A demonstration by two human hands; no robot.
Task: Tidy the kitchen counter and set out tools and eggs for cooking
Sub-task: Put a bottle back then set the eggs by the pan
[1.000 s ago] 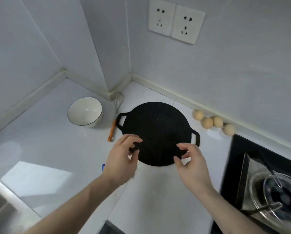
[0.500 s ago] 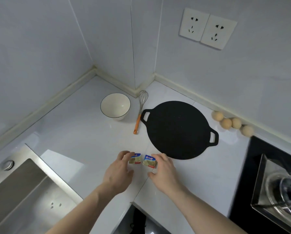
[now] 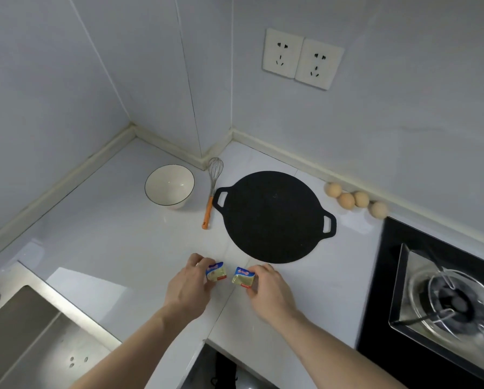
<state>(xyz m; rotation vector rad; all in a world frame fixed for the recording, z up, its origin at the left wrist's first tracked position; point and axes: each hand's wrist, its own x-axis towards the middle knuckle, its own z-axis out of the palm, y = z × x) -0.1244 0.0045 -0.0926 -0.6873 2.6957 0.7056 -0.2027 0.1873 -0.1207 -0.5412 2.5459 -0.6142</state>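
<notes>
Low in the middle of the frame, the left hand [image 3: 189,287] pinches a small foil packet [image 3: 216,272] in its fingers, and the right hand [image 3: 269,287] pinches a second packet [image 3: 243,277] beside it. Each has a blue top with a logo too small to read. On the white bench [image 3: 109,240] above them lies a black griddle pan [image 3: 274,217], with four eggs [image 3: 356,199] at centre right, a whisk [image 3: 212,189] and a bowl [image 3: 169,186] at centre.
</notes>
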